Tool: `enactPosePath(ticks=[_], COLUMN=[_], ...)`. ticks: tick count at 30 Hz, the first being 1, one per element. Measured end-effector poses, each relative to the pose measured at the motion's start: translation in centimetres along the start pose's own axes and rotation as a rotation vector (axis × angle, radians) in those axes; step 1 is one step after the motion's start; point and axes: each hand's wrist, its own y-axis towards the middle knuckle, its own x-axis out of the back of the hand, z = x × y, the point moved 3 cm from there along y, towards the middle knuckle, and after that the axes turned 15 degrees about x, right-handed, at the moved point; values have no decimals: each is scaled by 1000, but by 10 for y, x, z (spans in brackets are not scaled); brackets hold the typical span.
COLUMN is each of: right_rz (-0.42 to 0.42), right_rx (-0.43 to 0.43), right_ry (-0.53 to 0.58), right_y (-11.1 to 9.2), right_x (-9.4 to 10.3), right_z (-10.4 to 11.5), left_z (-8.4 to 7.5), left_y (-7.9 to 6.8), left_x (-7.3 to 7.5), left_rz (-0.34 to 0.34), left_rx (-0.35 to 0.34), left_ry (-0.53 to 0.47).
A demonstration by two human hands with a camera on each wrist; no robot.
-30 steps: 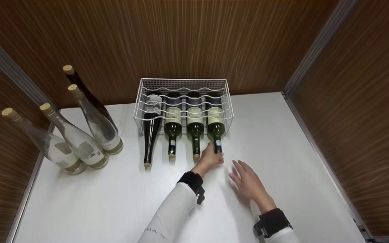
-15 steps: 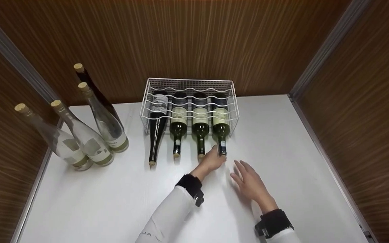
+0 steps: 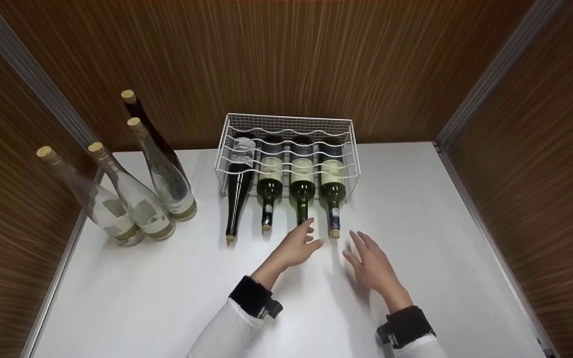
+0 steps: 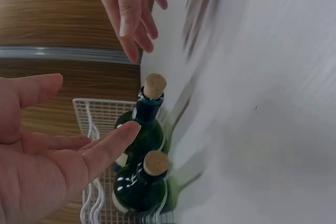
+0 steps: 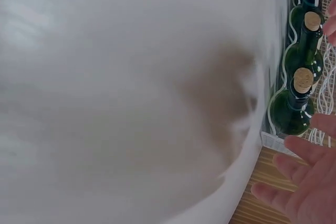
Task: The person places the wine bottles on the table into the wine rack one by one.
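Note:
A white wire rack (image 3: 354,149) holds a dark slim bottle (image 3: 238,194) at its left and three green wine bottles beside it, all lying with corked necks toward me. My left hand (image 3: 294,247) is over the table just in front of the second green bottle (image 3: 302,189), its fingers loosely spread and holding nothing. The rightmost green bottle (image 3: 334,191) lies free of both hands, its cork bare. To the right of that cork my right hand (image 3: 373,263) hovers with relaxed, parted fingers. In the left wrist view, two corks show beyond the left hand (image 4: 58,166).
Several tall corked bottles stand upright at the table's left, among them a clear bottle (image 3: 137,194) and a dark bottle (image 3: 157,134) behind. Wood-grain panels (image 3: 286,59) enclose the white table (image 3: 416,209) at the back and both sides.
My left hand has let go of the rightmost green bottle's neck and drawn back to the left. My right hand has barely moved. The head view has shifted slightly.

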Motion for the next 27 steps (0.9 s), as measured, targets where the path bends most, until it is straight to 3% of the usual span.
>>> enactPosePath(ticks=[5, 11, 16, 27], right_rz=[-19, -17, -21, -50], right_rx=[22, 28, 40, 130], right_ry=[-5, 7, 6, -20], right_y=[5, 12, 18, 34], right_x=[7, 15, 19, 22], right_z=[6, 13, 16, 30], left_z=[9, 30, 49, 89], left_y=[-23, -45, -59, -78], left_x=[33, 74, 99, 146], left_rz=[-84, -286, -456, -826], left_rx=[-79, -135, -146, -102], left_ry=[-95, -167, -215, -320])
